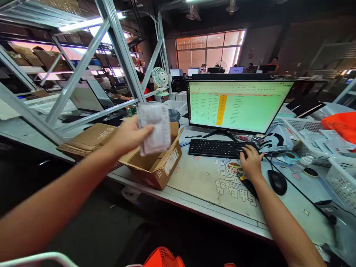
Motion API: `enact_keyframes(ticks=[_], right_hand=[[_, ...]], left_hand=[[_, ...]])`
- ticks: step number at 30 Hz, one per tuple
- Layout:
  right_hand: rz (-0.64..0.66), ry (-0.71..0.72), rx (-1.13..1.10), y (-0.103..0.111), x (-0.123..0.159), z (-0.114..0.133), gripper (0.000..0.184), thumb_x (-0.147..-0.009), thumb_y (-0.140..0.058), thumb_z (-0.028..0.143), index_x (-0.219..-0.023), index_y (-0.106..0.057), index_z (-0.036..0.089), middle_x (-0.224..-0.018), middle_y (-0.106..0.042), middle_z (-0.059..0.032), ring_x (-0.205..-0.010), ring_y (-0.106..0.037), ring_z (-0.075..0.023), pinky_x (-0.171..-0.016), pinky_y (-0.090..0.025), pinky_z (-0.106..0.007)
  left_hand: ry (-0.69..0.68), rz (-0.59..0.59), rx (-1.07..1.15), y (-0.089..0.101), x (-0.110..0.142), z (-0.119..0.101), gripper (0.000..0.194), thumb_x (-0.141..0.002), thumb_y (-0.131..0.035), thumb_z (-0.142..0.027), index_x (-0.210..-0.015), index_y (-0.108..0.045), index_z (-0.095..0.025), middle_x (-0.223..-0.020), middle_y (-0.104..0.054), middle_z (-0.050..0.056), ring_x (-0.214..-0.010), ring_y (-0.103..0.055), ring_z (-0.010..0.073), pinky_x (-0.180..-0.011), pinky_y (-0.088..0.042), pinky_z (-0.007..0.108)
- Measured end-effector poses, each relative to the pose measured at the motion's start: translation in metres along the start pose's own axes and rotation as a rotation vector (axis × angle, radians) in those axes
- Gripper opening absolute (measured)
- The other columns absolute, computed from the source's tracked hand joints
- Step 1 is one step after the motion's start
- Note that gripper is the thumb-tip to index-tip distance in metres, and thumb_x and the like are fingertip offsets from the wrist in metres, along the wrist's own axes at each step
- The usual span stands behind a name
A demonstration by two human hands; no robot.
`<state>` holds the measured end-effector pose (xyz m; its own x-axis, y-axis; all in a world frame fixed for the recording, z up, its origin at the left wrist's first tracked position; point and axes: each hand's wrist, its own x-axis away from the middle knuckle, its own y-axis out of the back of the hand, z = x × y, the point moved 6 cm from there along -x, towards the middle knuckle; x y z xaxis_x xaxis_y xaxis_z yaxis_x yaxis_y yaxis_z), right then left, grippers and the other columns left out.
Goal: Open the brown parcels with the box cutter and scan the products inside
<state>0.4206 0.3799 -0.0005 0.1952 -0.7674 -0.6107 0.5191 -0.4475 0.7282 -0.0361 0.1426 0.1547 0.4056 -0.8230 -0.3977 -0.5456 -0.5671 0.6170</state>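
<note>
Left hand (pixel 129 135) grips a small white packet (pixel 154 128) raised above the open cardboard box (pixel 155 163) on the worktop (pixel 200 178), label side apparently turned up for reading, while right hand (pixel 250 159) rests fingers spread on the keyboard (pixel 219 147) below the monitor (pixel 237 105), holding nothing.

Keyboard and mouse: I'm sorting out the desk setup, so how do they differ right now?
The keyboard is wide and flat with rows of keys; the mouse is small and rounded. The right hand rests on the keyboard's right end, while the mouse lies untouched beside that wrist. The keyboard sits under the monitor, the mouse nearer the desk edge. Both are black.
</note>
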Motion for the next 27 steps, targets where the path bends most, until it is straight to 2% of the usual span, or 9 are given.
enact_keyframes(ticks=[3, 6, 8, 11, 14, 18, 22, 24, 27], right_hand=[[-0.101, 0.068, 0.041, 0.04, -0.007, 0.01, 0.04, -0.097, -0.047, 0.034, -0.123, -0.069, 0.013, -0.142, -0.057, -0.0171, -0.133, -0.05, -0.0329, -0.123, -0.015, -0.062], [-0.034, -0.043, 0.058, 0.088, -0.004, -0.014, 0.041, -0.096, -0.048, 0.037, -0.117, -0.072, 0.01, -0.124, -0.067, -0.0175, -0.118, -0.059, -0.03, -0.111, -0.039, -0.045], [0.002, -0.191, 0.128, 0.124, 0.014, -0.045, 0.041, -0.098, -0.047, 0.04, -0.108, -0.074, 0.011, -0.112, -0.07, -0.0172, -0.109, -0.062, -0.0286, -0.1, -0.047, -0.037], [0.058, -0.504, 0.371, 0.17, 0.065, -0.098, 0.045, -0.1, -0.046, 0.044, -0.107, -0.076, 0.011, -0.111, -0.069, -0.0199, -0.108, -0.063, -0.0315, -0.096, -0.047, -0.039], [0.221, -0.739, 0.514, 0.186, 0.116, -0.131, 0.049, -0.096, -0.052, 0.047, -0.113, -0.075, 0.008, -0.11, -0.069, -0.024, -0.108, -0.064, -0.0355, -0.094, -0.049, -0.042], [0.242, -0.763, 0.533, 0.185, 0.144, -0.138, 0.05, -0.092, -0.058, 0.05, -0.116, -0.075, 0.01, -0.108, -0.07, -0.0213, -0.104, -0.066, -0.0315, -0.089, -0.051, -0.036], [0.139, -0.84, 0.654, 0.202, 0.163, -0.154, 0.068, -0.088, -0.059, 0.058, -0.127, -0.067, 0.003, -0.119, -0.064, -0.0305, -0.113, -0.061, -0.0434, -0.094, -0.05, -0.052], [0.132, -0.911, 0.661, 0.21, 0.177, -0.175, 0.074, -0.085, -0.062, 0.061, -0.127, -0.066, 0.001, -0.119, -0.064, -0.0316, -0.113, -0.062, -0.0463, -0.094, -0.049, -0.057], [0.182, -0.983, 0.594, 0.214, 0.191, -0.205, 0.068, -0.076, -0.069, 0.057, -0.117, -0.07, 0.003, -0.113, -0.066, -0.0304, -0.108, -0.064, -0.0461, -0.094, -0.051, -0.056]], left_hand=[[-0.158, 0.235, 0.384, -0.061, 0.073, -0.054, 0.045, -0.092, -0.061, -0.052, -0.114, -0.066, -0.012, -0.104, -0.074, 0.01, -0.093, -0.07, 0.0231, -0.086, -0.06, 0.036], [-0.21, 0.511, 0.632, -0.15, 0.128, -0.081, 0.036, -0.095, -0.06, -0.045, -0.116, -0.065, -0.016, -0.114, -0.073, 0.012, -0.107, -0.069, 0.0265, -0.097, -0.057, 0.04], [-0.003, 0.587, 0.916, -0.21, 0.136, -0.081, 0.04, -0.091, -0.063, -0.037, -0.124, -0.06, -0.016, -0.124, -0.07, 0.013, -0.115, -0.067, 0.0275, -0.103, -0.055, 0.042], [0.491, 0.684, 1.19, -0.295, 0.126, -0.075, 0.04, -0.078, -0.066, -0.016, -0.118, -0.061, -0.012, -0.118, -0.073, 0.014, -0.103, -0.071, 0.0265, -0.099, -0.057, 0.041], [0.707, 0.739, 1.259, -0.354, 0.103, -0.084, 0.043, -0.07, -0.06, -0.003, -0.112, -0.062, -0.012, -0.112, -0.074, 0.012, -0.093, -0.072, 0.0229, -0.094, -0.058, 0.037], [0.804, 0.776, 1.223, -0.394, 0.081, -0.09, 0.044, -0.076, -0.052, -0.009, -0.118, -0.061, -0.014, -0.101, -0.074, 0.009, -0.081, -0.072, 0.0213, -0.086, -0.061, 0.038], [0.829, 0.892, 1.246, -0.407, 0.077, -0.087, 0.04, -0.095, -0.044, -0.038, -0.11, -0.067, -0.009, -0.095, -0.074, 0.017, -0.086, -0.074, 0.0278, -0.086, -0.062, 0.042], [0.725, 0.845, 1.215, -0.404, 0.072, -0.082, 0.042, -0.097, -0.05, -0.044, -0.118, -0.064, -0.011, -0.108, -0.074, 0.017, -0.096, -0.074, 0.028, -0.088, -0.061, 0.042], [0.548, 0.649, 1.088, -0.391, 0.062, -0.069, 0.051, -0.083, -0.076, -0.033, -0.127, -0.056, -0.016, -0.129, -0.068, 0.015, -0.115, -0.068, 0.0283, -0.101, -0.055, 0.04]])
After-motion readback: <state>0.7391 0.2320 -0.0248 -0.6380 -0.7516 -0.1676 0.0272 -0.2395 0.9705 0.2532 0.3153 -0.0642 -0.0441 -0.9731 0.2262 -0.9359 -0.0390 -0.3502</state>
